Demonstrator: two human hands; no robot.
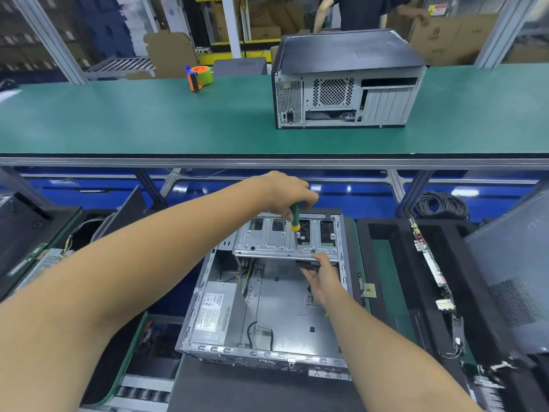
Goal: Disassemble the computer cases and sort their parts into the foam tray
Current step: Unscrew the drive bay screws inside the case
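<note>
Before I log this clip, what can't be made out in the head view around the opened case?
- Screwdriver tip: too small; whether it sits in a screw on the drive cage is unclear.
- Left hand: its grip covers the handle's top.
- Black part under the cage edge: mostly covered by the right hand.
- Power supply label: text too small.
- Boards in the foam tray at right: blurred near the frame edge.
</note>
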